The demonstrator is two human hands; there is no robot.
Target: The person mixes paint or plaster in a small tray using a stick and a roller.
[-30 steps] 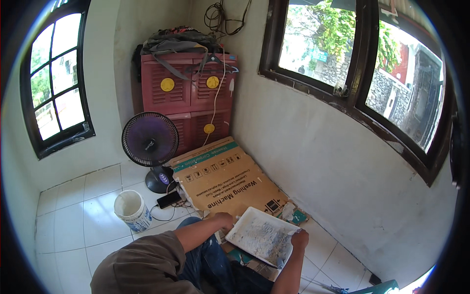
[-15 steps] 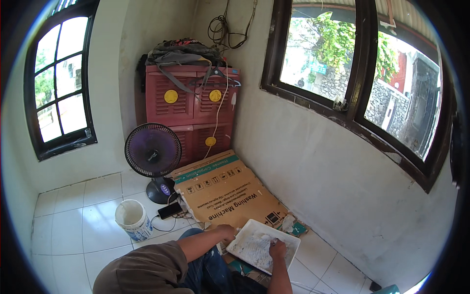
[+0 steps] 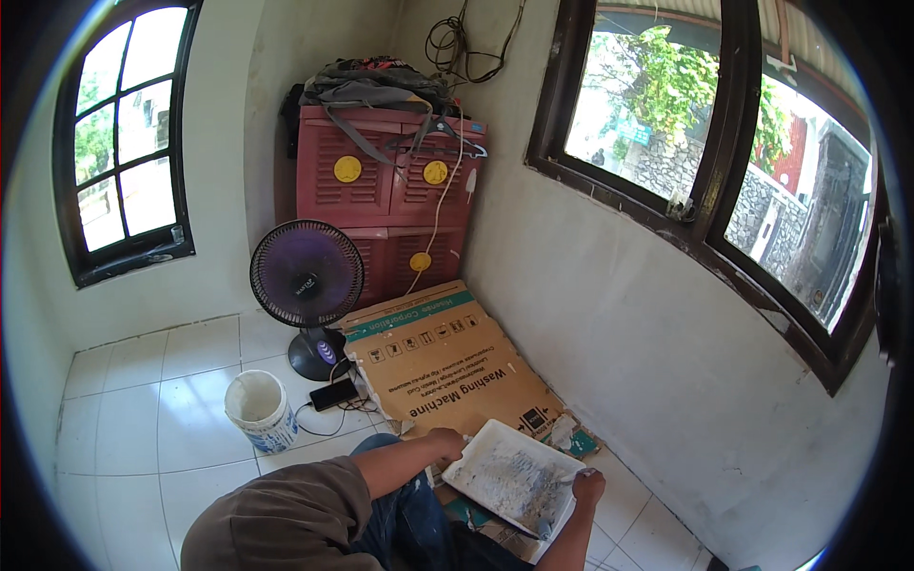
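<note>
A white rectangular tray [image 3: 495,437] lies in front of me, with crusty grey-white material [image 3: 514,476] spread over its bottom. At the tray's far left corner, my left hand [image 3: 444,443] is closed on the rim. My right hand [image 3: 588,487] is closed at the tray's right edge, its fingers curled. Something thin seems to stick out of it toward the tray, too small to name. A small grey-blue lump [image 3: 544,526] shows near the tray's front right corner.
Flattened cardboard [image 3: 457,371] covers the floor beyond the tray. To the left stand a white bucket [image 3: 259,409] and a black fan [image 3: 307,285], with a phone [image 3: 333,394] and cable between them. A red cabinet [image 3: 381,205] with clothes on top fills the corner.
My right hand has moved from inside the tray to its right edge, uncovering more of the grey-white material. My left hand stays at the rim. The view has shifted slightly.
</note>
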